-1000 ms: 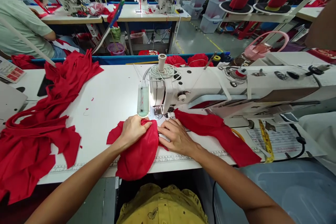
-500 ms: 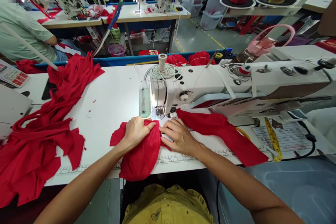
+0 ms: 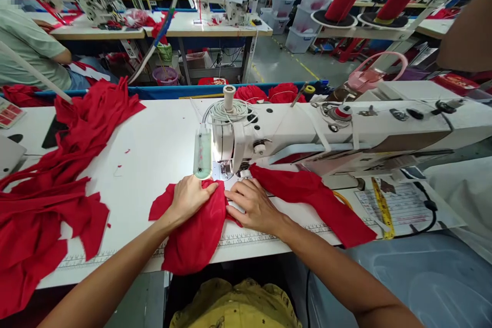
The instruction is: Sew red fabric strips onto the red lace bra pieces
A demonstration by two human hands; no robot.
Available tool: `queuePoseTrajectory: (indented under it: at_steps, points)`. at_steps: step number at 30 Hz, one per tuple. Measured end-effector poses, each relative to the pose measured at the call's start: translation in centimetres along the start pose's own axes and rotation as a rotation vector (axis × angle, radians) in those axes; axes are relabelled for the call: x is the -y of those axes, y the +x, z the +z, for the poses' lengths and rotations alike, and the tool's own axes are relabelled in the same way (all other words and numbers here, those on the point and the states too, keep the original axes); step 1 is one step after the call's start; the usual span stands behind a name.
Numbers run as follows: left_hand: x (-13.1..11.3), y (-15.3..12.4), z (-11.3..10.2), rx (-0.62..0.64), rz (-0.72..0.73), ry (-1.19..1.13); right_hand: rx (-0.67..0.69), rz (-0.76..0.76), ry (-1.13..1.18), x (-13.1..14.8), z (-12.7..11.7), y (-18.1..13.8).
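The red cloth [image 3: 194, 248] lies on the counter [image 3: 144, 148] at seven o'clock from the presser foot [image 3: 226, 168] of the sewing machine [image 3: 294, 124], its lower end at the near edge; the left hand [image 3: 190, 197] rests on its upper part, thumb towards two o'clock, the other fingertips hidden, so whether they pinch it I cannot tell; the right hand [image 3: 255, 208] lies at three o'clock from the left, fingers slightly spread beside the cloth's edge; a red strip [image 3: 319, 197] runs towards four o'clock; a red fabric pile [image 3: 79, 156] lies at nine.
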State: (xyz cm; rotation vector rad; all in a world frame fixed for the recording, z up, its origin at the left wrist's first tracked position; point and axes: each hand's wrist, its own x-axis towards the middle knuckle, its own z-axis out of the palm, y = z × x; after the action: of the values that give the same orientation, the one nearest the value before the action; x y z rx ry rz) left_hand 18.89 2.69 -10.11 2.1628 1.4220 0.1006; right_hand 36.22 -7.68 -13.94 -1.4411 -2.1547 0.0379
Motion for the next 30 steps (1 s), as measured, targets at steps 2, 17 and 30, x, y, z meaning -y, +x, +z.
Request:
queuePoseTrajectory:
  at_steps: [2, 17, 30]
  points:
    - [0.1, 0.1, 0.1, 0.003, 0.000, 0.008, -0.002, -0.004, 0.002, 0.0, 0.0, 0.0]
    - [0.7, 0.3, 0.3, 0.011, 0.050, 0.081, 0.006, 0.011, -0.104, -0.6, -1.2, 1.0]
    - [0.8, -4.2, 2.4, -0.344, 0.704, 0.362, 0.116, 0.019, -0.190, -0.4, -0.3, 0.7]
